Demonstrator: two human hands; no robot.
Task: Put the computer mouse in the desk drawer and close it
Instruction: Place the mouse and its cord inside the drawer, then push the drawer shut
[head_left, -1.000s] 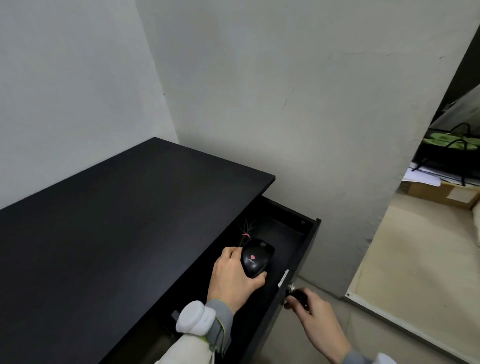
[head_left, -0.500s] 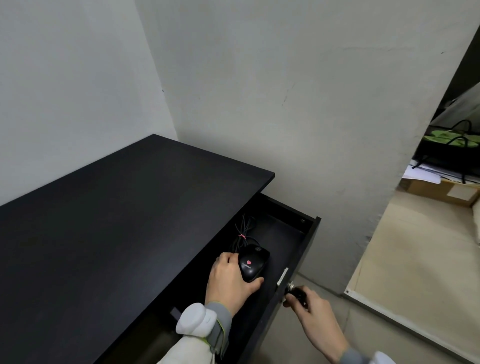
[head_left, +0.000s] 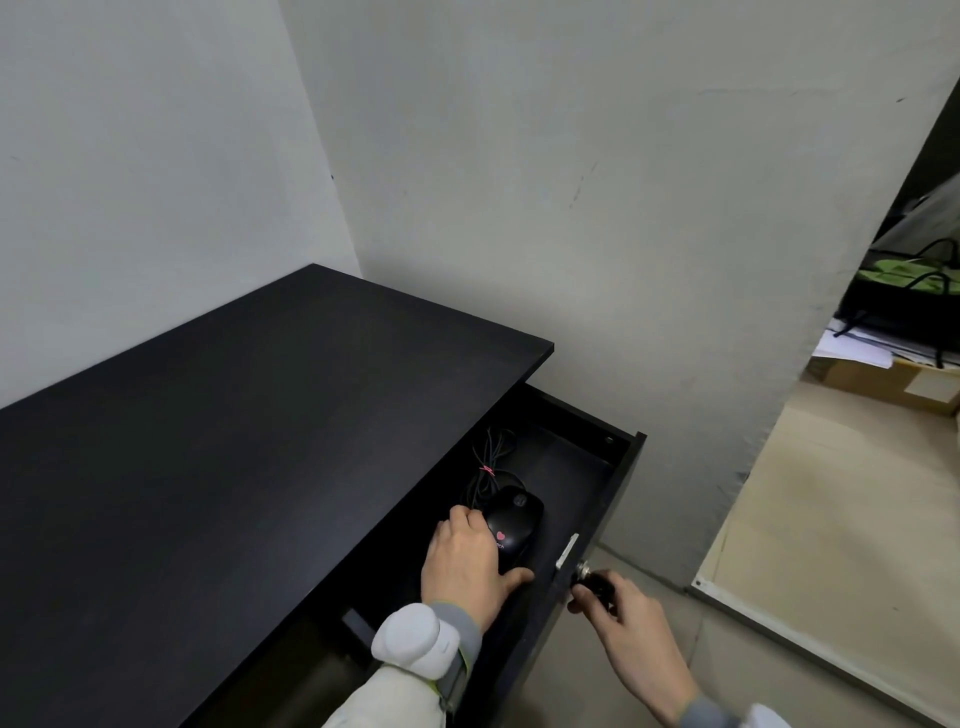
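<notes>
Hands first: the left hand (head_left: 467, 564) is curled around the near end of the mouse (head_left: 511, 525), fingers on its left side and thumb at its right, while the right hand (head_left: 631, 631) pinches the knob (head_left: 589, 577) on the drawer front. Over the last second the mouse has gone lower and further back into the drawer (head_left: 621, 478), and now appears to sit on the drawer floor, though the dark interior makes contact hard to confirm. By my reading, placing is nearly done; letting go and pushing shut remain. Inside the drawer, the mouse lies near the middle with its bundled cord (head_left: 488, 467), tied with a pink band, just behind it. Around it, the black table (head_left: 234, 415) top overhangs the drawer's back part.
</notes>
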